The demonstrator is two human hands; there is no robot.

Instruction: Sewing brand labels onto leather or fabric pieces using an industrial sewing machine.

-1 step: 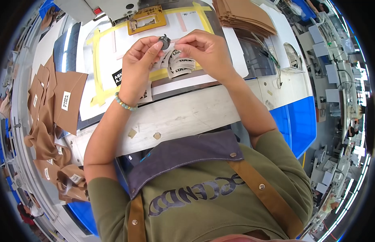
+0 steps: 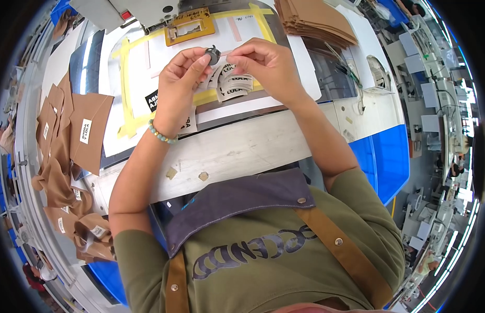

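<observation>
My left hand (image 2: 181, 75) pinches a small round dark metal bobbin case (image 2: 213, 55) between thumb and fingertips, above the work surface. Just to its right, my right hand (image 2: 268, 68) has thumb and forefinger pressed together close to the case; anything between them is too fine to make out. Below the hands lie several white labels with black print (image 2: 234, 87), partly overlapping. A black label (image 2: 152, 100) sits beside my left wrist. Beyond the hands, a yellow frame with a rectangular opening (image 2: 190, 33) rests beneath the sewing machine head (image 2: 140, 11).
Brown pieces with white labels (image 2: 91, 128) are heaped at the left edge. More brown pieces (image 2: 315, 23) form a stack at the far right. Yellow tape (image 2: 126, 88) borders the white sheet. A blue bin (image 2: 386, 159) stands right of the table edge.
</observation>
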